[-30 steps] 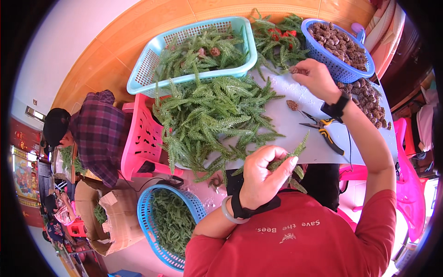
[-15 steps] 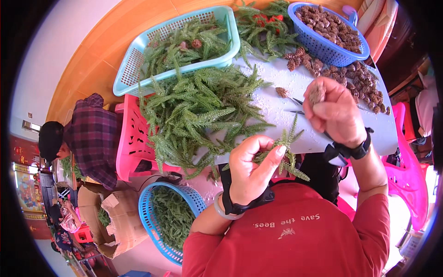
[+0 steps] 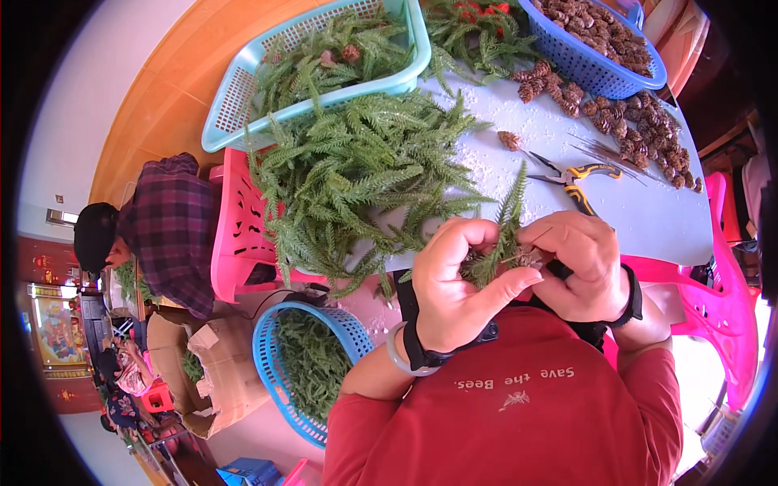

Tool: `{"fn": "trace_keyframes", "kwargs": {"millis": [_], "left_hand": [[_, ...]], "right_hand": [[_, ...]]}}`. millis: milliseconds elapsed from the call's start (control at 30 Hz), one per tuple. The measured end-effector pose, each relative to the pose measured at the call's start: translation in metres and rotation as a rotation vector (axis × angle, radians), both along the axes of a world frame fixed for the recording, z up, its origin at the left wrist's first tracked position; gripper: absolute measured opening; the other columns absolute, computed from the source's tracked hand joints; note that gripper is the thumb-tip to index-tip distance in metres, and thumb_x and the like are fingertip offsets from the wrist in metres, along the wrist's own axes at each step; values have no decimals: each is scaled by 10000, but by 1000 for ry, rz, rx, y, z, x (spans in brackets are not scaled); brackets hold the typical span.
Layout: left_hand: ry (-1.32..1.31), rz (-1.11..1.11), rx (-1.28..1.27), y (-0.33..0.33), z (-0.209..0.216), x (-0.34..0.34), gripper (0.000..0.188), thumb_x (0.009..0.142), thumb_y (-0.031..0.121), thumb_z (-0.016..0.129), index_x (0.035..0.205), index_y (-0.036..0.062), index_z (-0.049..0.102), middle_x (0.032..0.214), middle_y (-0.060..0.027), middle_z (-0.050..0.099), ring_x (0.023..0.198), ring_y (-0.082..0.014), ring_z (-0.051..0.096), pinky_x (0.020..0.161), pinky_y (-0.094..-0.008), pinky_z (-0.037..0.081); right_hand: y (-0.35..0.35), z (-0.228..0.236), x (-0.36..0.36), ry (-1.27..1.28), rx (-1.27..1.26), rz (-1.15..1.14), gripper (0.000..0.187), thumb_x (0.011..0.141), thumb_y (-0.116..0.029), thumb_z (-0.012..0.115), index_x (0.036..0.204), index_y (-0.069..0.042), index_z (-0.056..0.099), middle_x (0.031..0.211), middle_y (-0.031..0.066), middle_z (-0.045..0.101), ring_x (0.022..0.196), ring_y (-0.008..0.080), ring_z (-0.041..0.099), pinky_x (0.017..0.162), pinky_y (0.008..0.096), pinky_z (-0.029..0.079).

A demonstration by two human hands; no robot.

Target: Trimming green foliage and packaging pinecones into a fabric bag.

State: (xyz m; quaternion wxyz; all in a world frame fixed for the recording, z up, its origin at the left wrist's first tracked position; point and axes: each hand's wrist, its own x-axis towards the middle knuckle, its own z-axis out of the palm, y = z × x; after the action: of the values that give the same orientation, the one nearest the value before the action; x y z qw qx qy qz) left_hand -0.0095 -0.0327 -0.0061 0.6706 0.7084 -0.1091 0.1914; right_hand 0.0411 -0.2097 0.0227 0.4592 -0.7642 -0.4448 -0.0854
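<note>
My left hand [image 3: 458,283] is closed around a green artificial pine sprig [image 3: 509,212], whose tip points up between my hands. Close against it, my right hand [image 3: 585,257] pinches a pine cone [image 3: 528,257] at the base of the sprig; fingers hide most of the cone. On the pale tabletop beyond lie pliers [image 3: 582,172] with yellow and black handles, jaws apart. A single pine cone [image 3: 509,140] rests near their tips, and thin dark wires [image 3: 608,152] lie to their right.
Left on the table spreads a heap of green sprigs [image 3: 356,178], below a teal basket [image 3: 423,61]. Loose cones [image 3: 640,134] lie by a blue basket [image 3: 587,74] of cones. A blue basket [image 3: 261,348] of greenery, a cardboard box [image 3: 231,368] and a person [image 3: 172,227] are at left.
My right hand has come down and left with the pine cone to meet the sprig in my left hand. The pliers and wires it covered now show. The view has shifted slightly.
</note>
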Motion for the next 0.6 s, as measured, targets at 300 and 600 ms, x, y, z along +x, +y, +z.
{"fn": "trace_keyframes", "kwargs": {"millis": [300, 600], "left_hand": [[22, -37, 87, 5, 3, -6, 424, 670, 117, 841, 975, -21, 581, 893, -25, 577, 792, -76, 504, 705, -222, 423], [183, -61, -242, -2, 17, -7, 259, 712, 82, 777, 867, -39, 608, 745, -76, 599, 637, -140, 505, 591, -250, 393]], "right_hand": [[1, 2, 11, 69, 98, 215, 291, 723, -96, 722, 949, 39, 598, 851, 140, 633, 698, 286, 627, 601, 337, 503], [-12, 3, 3, 165, 308, 90, 317, 722, -147, 752, 945, 42, 629, 812, 123, 654, 646, 237, 616, 568, 300, 478]]}}
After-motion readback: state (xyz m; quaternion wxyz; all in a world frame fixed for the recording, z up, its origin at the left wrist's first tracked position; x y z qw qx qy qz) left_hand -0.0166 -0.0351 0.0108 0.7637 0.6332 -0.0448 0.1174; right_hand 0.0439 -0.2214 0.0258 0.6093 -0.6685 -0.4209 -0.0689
